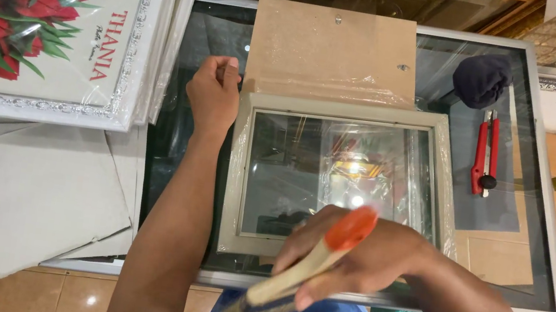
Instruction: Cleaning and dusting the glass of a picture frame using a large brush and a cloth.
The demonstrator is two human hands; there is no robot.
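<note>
The brush [306, 265] in the right hand [351, 257] is blurred, and its bristles at the lower end are hard to make out against the blue clothing; only the pale wooden handle and the orange tip show clearly. The right hand's fingers are clamped around the handle, with the orange tip pointing toward 1 o'clock and the bristles toward 7 o'clock. The hand and brush cover the near edge and lower right corner of the picture frame [236, 172], so that corner is hidden.

The left hand [214, 93] is closed in a fist at the frame's upper left corner, at about 10 o'clock from the frame's middle. Whether it grips anything, or touches the frame, cannot be told. The frame itself lies flat on the glass table [535, 235], pale-edged with reflective glass inside; the reflections make it hard to say what lies under the pane.

A brown backing board [332, 51] lies at 12 o'clock from the frame, its near edge running along the frame's top. At 3 o'clock, well apart, a red cutter knife [486, 153] rests on a grey sheet, with a dark cloth [481, 79] beyond it. At 9 o'clock a framed flower picture [41, 36], cut off at the left edge, lies above grey cardboard sheets [19, 192].
</note>
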